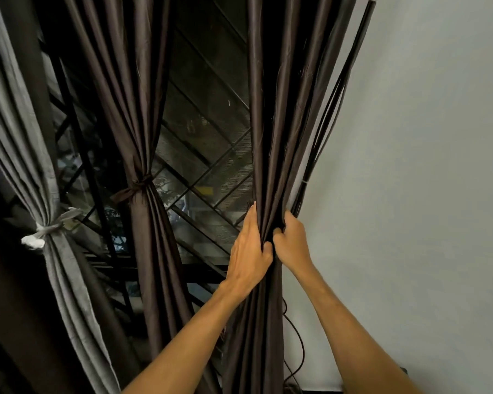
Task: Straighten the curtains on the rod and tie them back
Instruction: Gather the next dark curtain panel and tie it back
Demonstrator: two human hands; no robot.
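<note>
In the head view, the untied brown curtain (pixel 268 137) hangs at the centre and runs from twelve o'clock down to six o'clock. It is gathered to a narrow waist just below the middle, where both hands meet. The left hand (pixel 249 251) cups the bundle from its nine o'clock side, with fingers laid together up the folds and the thumb hooked into the front pleats. The right hand (pixel 292 243) clamps it from three o'clock, its fingers curled deep into the cloth.

Towards nine o'clock, a second brown curtain (pixel 143 123) is already cinched by its tie (pixel 137 187). A grey curtain (pixel 20 137) at the far edge is knotted too.

No tie-back shows on the held panel. The fabric looks thin, soft and faintly glossy, so it is probably light but prone to slipping and spilling pleats. A grip encircling the whole waist seems the safest hold. Dark cables (pixel 333 95) run just beside it at two o'clock and could get caught in the bundle.
</note>
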